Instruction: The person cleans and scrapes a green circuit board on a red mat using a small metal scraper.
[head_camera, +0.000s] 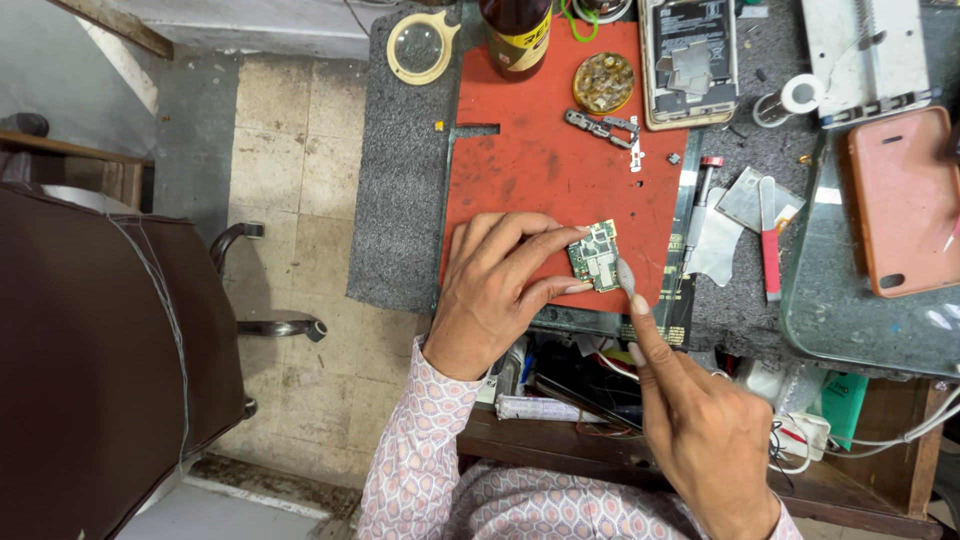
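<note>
My right hand (700, 420), nearest me, pinches a slim grey tool (626, 277), its tip at the right edge of the small green circuit board (596, 255). My left hand (500, 290) has a narrow grip on that board, thumb and forefinger pinning its left side to the red mat (540, 160) on the tabletop. I should press lightly and keep the board flat. Farther off lie a round tin (603, 82) and an opened phone (688, 60).

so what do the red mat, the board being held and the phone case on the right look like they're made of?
Red mat: matte rubber or silicone by the look, scuffed and stained dark.
Board, held by the left hand: green laminate circuit board with dull silvery metal shields.
Phone case: smooth salmon-pink, probably soft plastic or silicone; rounded corners, slight sheen.
</note>
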